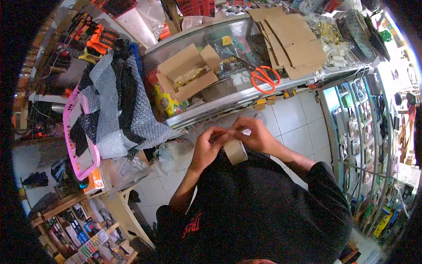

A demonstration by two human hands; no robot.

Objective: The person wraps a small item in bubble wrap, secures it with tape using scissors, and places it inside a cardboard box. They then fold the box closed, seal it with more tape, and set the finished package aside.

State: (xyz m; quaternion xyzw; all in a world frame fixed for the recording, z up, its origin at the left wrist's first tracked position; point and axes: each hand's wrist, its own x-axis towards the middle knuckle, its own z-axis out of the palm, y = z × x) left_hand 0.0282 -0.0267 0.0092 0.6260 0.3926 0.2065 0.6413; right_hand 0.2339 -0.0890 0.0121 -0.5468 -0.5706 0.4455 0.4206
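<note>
Close in front of my chest, my left hand (207, 146) and my right hand (256, 137) meet over a tan roll of tape (236, 153). Fingers of both hands are pinched together at the roll's upper edge. Whether a loose tape end lies between the fingertips is too small to tell. Beyond my hands, orange-handled scissors (265, 79) lie on the glass counter (211, 103), handles over its front edge. An open cardboard box (193, 90) stands to their left, with brass-coloured pieces (190, 79) inside.
Flattened cardboard (296, 42) lies at the counter's right. Bubble wrap (110, 92) spills from a pink basket (70, 127) on the left. A glass display case (356, 127) stands at right, wooden shelves (88, 229) at lower left. White floor tiles (292, 116) show below the counter.
</note>
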